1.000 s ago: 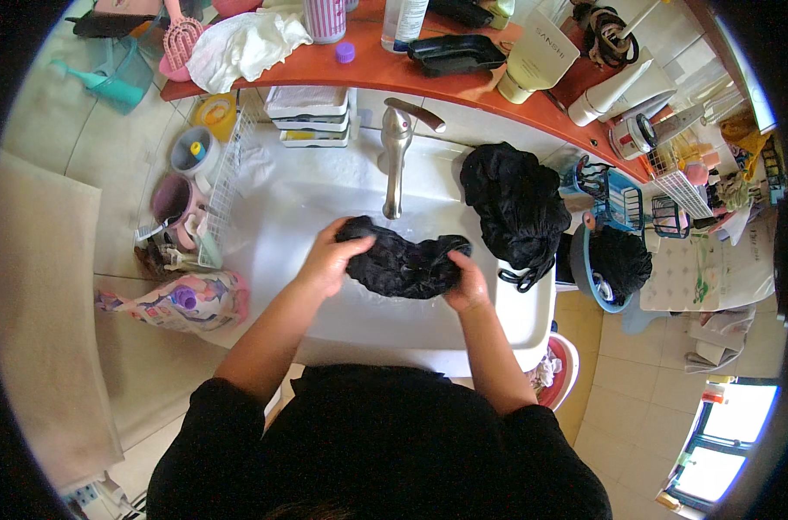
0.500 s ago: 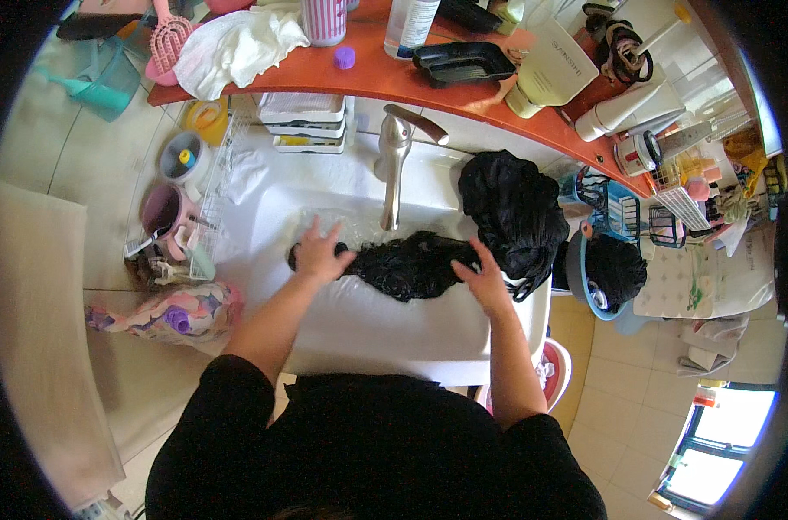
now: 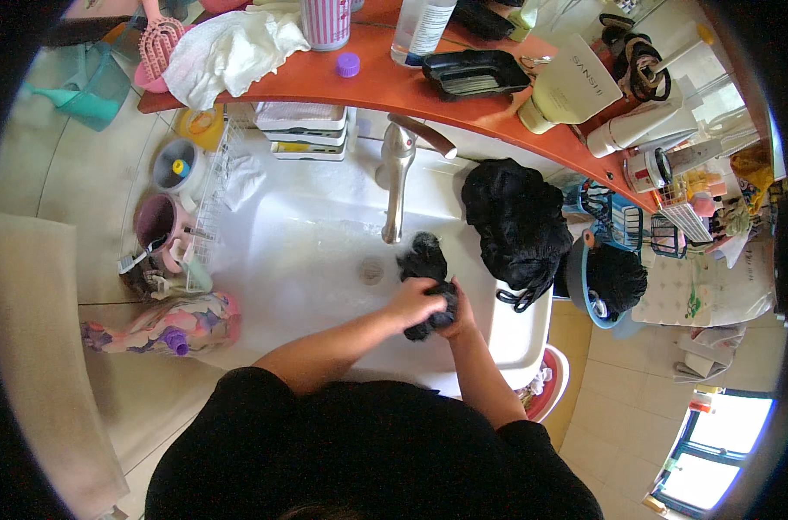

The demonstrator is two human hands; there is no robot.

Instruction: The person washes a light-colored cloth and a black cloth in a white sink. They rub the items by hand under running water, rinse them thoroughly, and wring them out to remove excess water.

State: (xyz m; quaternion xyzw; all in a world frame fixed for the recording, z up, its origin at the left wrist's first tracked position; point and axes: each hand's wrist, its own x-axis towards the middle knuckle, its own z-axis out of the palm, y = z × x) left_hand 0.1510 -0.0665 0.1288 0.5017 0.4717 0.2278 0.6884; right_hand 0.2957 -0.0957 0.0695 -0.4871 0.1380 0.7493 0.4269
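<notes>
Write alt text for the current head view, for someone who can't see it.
A person's left hand and right hand grip a bunched black cloth over a white sink. A larger black fabric heap lies on the sink's right side, beyond the metal faucet; a cluttered orange-red shelf curves along the back.

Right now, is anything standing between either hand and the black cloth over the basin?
Nothing visible does: the left hand and right hand both grip the black cloth directly. The faucet is beyond the cloth, slightly to the left, and the larger black bundle lies off to the right; neither comes between.
</notes>
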